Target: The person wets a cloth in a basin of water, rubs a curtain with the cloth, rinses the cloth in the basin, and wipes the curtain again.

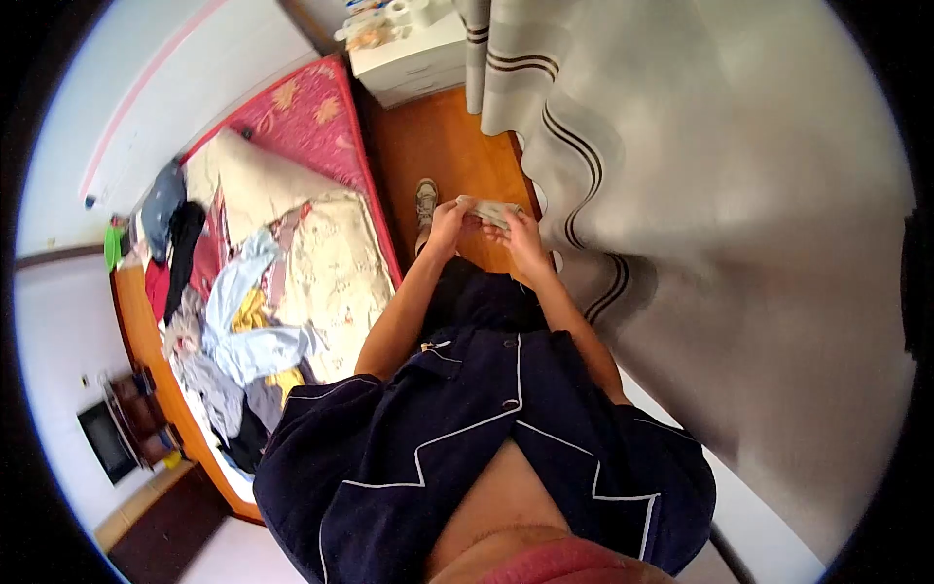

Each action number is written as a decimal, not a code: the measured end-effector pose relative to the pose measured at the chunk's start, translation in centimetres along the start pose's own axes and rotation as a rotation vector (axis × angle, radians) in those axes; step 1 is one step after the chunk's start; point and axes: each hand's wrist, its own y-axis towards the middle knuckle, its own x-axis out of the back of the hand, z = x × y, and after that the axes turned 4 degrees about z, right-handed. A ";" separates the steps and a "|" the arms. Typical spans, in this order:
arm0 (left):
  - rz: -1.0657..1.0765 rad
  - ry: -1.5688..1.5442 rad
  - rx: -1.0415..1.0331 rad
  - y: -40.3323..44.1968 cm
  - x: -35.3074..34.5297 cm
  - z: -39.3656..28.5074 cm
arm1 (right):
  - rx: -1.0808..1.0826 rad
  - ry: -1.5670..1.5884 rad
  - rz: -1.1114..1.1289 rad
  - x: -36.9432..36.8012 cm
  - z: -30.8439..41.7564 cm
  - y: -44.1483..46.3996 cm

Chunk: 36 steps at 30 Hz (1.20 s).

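A small, pale grey-white piece of cloth (491,210), bunched or folded, is held out in front of my body above the wooden floor. My left hand (449,224) pinches its left end. At the right end, my right hand (522,237) has its fingers closed on the same cloth. The exact kind of cloth is too small to make out. Below and left of the hands shows a light-coloured shoe (426,199) on the floor.
On the left stands a bed with a red patterned mattress (304,119), a cream quilt (336,277) and a heap of clothes (233,331). A long grey curtain (720,195) hangs close on the right. Ahead is a white cabinet (413,66) with rolls on top.
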 end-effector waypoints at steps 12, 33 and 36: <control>0.299 0.467 -0.098 15.6 -2.5 -14.3 | 0.420 0.088 -0.379 -4.4 6.1 12.3; 0.175 0.446 -0.417 22.0 -3.2 -22.9 | 0.395 0.526 -0.183 -9.2 17.0 21.5; 0.177 0.467 -0.525 24.8 -4.9 -23.6 | 0.408 0.599 -0.211 -9.0 20.2 23.5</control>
